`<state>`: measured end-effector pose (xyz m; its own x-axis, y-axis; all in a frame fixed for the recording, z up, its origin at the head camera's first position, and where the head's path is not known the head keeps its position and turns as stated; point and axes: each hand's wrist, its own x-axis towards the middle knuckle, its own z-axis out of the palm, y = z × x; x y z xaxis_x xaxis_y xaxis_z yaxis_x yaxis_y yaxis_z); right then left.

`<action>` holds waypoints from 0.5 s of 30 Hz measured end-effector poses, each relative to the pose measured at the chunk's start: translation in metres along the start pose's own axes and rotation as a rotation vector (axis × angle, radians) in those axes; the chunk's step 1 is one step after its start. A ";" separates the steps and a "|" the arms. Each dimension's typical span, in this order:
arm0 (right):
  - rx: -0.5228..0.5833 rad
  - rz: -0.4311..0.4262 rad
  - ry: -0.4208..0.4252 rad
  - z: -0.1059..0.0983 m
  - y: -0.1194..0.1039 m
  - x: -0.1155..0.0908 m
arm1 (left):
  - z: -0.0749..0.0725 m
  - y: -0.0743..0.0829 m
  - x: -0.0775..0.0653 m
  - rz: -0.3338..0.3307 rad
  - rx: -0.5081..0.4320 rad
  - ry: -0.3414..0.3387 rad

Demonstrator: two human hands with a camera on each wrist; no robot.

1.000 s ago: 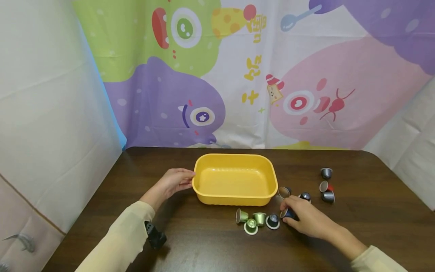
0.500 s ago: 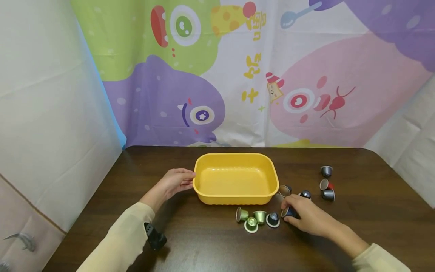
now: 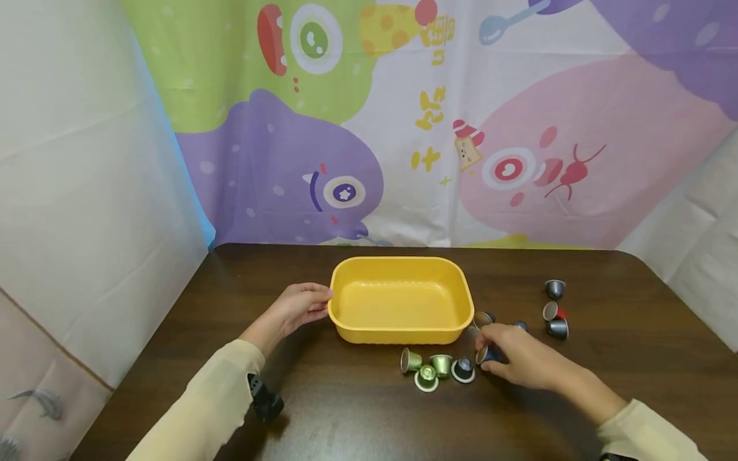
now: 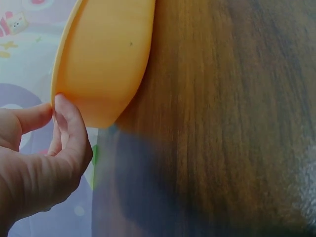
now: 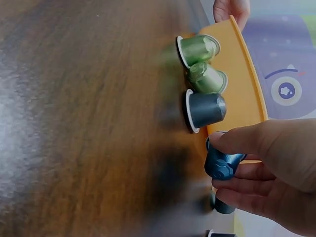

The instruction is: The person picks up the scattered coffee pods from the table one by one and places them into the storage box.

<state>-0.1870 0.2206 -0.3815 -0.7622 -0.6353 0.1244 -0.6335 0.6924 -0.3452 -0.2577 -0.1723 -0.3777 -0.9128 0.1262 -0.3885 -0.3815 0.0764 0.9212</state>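
At the tub's left end, my left hand (image 3: 296, 308) pinches the rim of the yellow plastic tub (image 3: 400, 337) between thumb and fingertips. Nothing lies inside the tub. My right hand (image 3: 527, 358) is near the tub's front right corner and holds a blue coffee capsule (image 5: 223, 160) between thumb and fingers. Beside it, a dark coffee capsule (image 3: 464, 369) stands on its white-rimmed base. Several green capsules, one of them upright (image 3: 426, 378), sit close together in front of the tub.
Against the tub's right side lies a dark capsule (image 3: 484, 319); another (image 3: 521, 325) is partly hidden behind my right hand. Farther right are two dark grey capsules (image 3: 555, 289) and a red one (image 3: 555, 311). A printed cloth (image 3: 415, 192) hangs behind the brown table (image 3: 346, 410).
My right hand has risen slightly with the blue capsule and now covers more of the dark capsule behind it. My left hand stays on the tub's rim.
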 end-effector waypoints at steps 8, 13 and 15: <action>0.031 -0.029 -0.034 -0.010 -0.001 0.003 | 0.001 0.003 -0.001 -0.009 0.011 0.010; 0.023 -0.038 -0.053 -0.015 -0.001 0.003 | 0.004 0.002 -0.002 -0.004 0.017 0.059; 0.023 -0.040 -0.057 -0.016 -0.001 0.003 | 0.006 0.001 -0.002 0.000 0.019 0.080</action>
<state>-0.1909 0.2233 -0.3658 -0.7273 -0.6810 0.0853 -0.6592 0.6586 -0.3629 -0.2553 -0.1663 -0.3760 -0.9218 0.0473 -0.3848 -0.3792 0.0956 0.9203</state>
